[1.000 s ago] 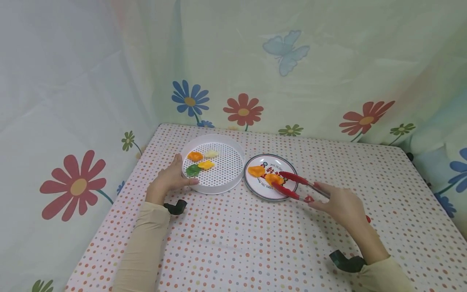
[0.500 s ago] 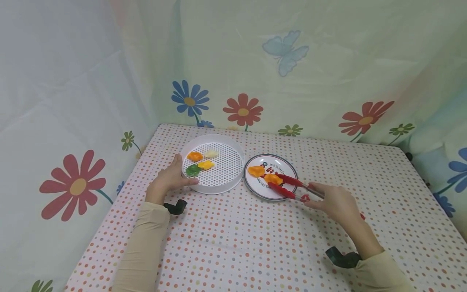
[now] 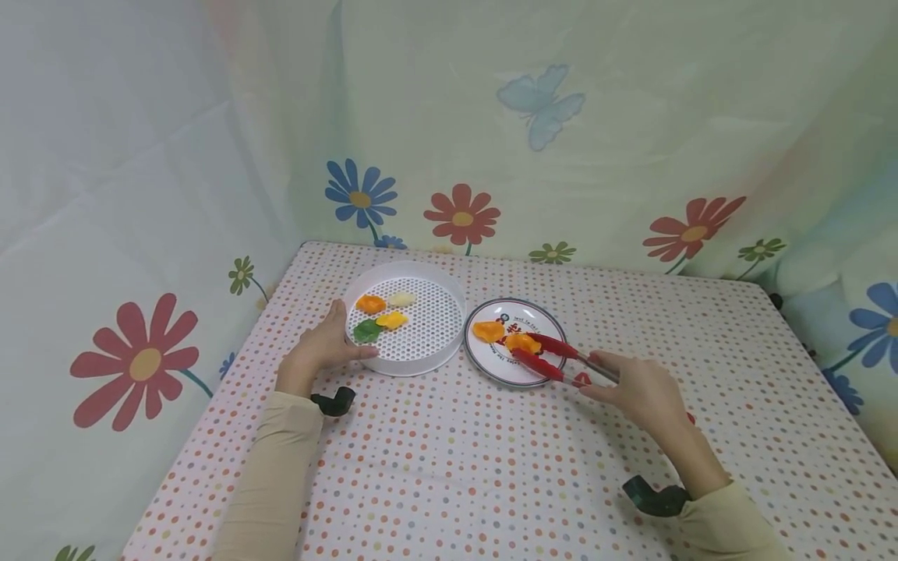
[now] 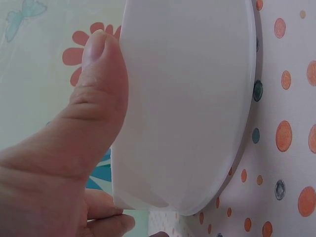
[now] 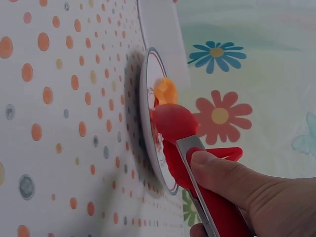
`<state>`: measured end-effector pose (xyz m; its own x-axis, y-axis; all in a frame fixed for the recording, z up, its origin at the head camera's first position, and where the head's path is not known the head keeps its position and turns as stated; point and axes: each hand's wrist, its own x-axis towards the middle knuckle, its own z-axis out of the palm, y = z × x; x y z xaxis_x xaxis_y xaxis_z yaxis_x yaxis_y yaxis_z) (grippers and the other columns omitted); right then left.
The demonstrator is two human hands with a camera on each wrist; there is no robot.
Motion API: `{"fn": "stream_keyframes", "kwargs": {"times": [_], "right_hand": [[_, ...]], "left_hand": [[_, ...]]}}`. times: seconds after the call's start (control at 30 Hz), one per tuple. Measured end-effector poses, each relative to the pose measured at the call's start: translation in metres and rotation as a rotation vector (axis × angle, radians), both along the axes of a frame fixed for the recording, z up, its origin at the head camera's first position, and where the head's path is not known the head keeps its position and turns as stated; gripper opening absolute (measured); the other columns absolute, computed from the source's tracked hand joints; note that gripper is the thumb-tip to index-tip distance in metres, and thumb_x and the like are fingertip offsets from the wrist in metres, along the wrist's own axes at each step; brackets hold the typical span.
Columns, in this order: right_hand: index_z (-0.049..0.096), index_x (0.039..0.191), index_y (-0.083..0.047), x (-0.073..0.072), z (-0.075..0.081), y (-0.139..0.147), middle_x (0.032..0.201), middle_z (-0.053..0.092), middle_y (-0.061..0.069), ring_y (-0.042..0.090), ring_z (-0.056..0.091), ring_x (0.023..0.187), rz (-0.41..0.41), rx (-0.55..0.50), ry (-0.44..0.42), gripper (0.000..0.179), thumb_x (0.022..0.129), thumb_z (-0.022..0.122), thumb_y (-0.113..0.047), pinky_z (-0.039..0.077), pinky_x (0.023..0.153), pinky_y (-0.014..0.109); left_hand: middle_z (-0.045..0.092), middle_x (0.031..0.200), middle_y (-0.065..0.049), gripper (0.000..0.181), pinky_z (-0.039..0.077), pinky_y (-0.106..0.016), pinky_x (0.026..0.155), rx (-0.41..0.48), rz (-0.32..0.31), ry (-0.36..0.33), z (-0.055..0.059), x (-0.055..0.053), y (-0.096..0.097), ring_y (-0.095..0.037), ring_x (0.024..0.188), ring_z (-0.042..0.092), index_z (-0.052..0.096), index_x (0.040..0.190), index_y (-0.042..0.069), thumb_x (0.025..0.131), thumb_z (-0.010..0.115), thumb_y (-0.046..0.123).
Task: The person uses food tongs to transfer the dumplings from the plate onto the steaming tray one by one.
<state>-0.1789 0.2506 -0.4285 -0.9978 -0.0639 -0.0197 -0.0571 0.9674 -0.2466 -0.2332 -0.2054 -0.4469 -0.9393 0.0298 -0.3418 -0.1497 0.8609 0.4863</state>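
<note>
My left hand [image 3: 319, 351] holds the side of a round white steamer basket [image 3: 456, 312] with a perforated floor, its thumb [image 4: 101, 84] along the rim. Inside lie dumpling-like pieces: an orange one [image 3: 371, 304], a pale one [image 3: 402, 299], a yellow one [image 3: 392, 320] and a green one [image 3: 367, 331]. My right hand [image 3: 641, 389] grips metal tongs [image 5: 190, 148] with red tips. Those tips straddle the nearer orange dumpling [image 3: 521, 342] on a white plate [image 3: 484, 368]; another orange dumpling [image 3: 487, 332] lies to its left.
The plate stands close beside the basket's right side. A dotted cloth [image 3: 435, 467] covers the table, and flower-printed curtains [image 3: 617, 140] rise behind and at the sides. Dark camera mounts [image 3: 655, 496] stick out from both wrists.
The tongs have moved slightly left over the plate, with their tips now around the nearer dumpling. My left hand keeps its hold on the basket. The head view has shifted a little.
</note>
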Motion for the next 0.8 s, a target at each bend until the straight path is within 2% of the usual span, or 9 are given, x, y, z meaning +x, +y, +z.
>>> {"fn": "stream_keyframes", "kwargs": {"times": [0.13,0.33,0.43,0.57,0.6,0.67,0.8], "right_hand": [[0.059,0.127,-0.002,-0.002,0.006,0.000,0.113,0.065,0.026,0.029,0.057,0.078,0.005,0.009,0.039,0.069,0.072,0.081,-0.038,0.039,0.054,0.029],[0.056,0.131,-0.002,-0.008,0.026,-0.015,0.115,0.065,0.024,0.035,0.062,0.085,0.036,0.031,0.082,0.073,0.073,0.080,-0.040,0.045,0.055,0.032],[0.054,0.133,-0.004,-0.012,0.037,-0.030,0.108,0.069,0.022,0.030,0.059,0.071,0.057,0.036,0.096,0.074,0.074,0.079,-0.041,0.040,0.049,0.029],[0.055,0.134,-0.008,-0.019,0.047,-0.053,0.082,0.072,0.013,0.017,0.039,0.052,0.108,0.044,0.104,0.073,0.074,0.079,-0.043,0.026,0.046,0.025],[0.056,0.133,-0.009,-0.022,0.049,-0.060,0.086,0.073,0.013,0.016,0.041,0.054,0.122,0.042,0.101,0.073,0.073,0.079,-0.043,0.026,0.046,0.025],[0.057,0.133,-0.011,-0.028,0.052,-0.073,0.082,0.073,0.010,0.016,0.044,0.055,0.146,0.047,0.095,0.072,0.073,0.079,-0.044,0.027,0.046,0.024],[0.057,0.133,-0.014,-0.039,0.053,-0.096,0.102,0.073,0.009,0.020,0.060,0.074,0.181,0.057,0.078,0.070,0.073,0.079,-0.044,0.042,0.052,0.024]], "left_hand": [[-0.013,0.159,-0.015,0.128,0.012,-0.062,0.114,-0.006,-0.005,-0.011,0.001,0.000,0.002,-0.047,0.143,0.003,-0.016,0.150,0.005,0.074,0.071,0.061],[-0.012,0.159,-0.016,0.128,0.011,-0.063,0.114,-0.012,0.011,-0.021,0.002,0.001,0.001,-0.048,0.143,0.003,-0.015,0.150,0.004,0.074,0.071,0.061],[-0.012,0.159,-0.016,0.129,0.011,-0.063,0.114,-0.006,0.008,-0.020,0.001,0.001,0.000,-0.047,0.144,0.002,-0.015,0.150,0.004,0.073,0.071,0.061],[-0.013,0.159,-0.016,0.129,0.011,-0.063,0.114,-0.016,0.001,-0.022,-0.001,0.001,-0.001,-0.046,0.144,0.002,-0.015,0.150,0.004,0.073,0.071,0.061],[-0.013,0.159,-0.016,0.129,0.012,-0.063,0.113,-0.020,0.000,-0.021,-0.001,0.001,-0.002,-0.046,0.144,0.002,-0.016,0.150,0.004,0.073,0.071,0.061],[-0.013,0.158,-0.017,0.129,0.012,-0.064,0.113,-0.030,-0.009,-0.017,-0.002,0.000,-0.002,-0.046,0.144,0.003,-0.016,0.149,0.003,0.073,0.070,0.062],[-0.013,0.158,-0.018,0.129,0.013,-0.064,0.113,-0.035,-0.019,-0.011,-0.001,-0.001,-0.001,-0.047,0.144,0.004,-0.015,0.149,0.002,0.073,0.070,0.063]]}}
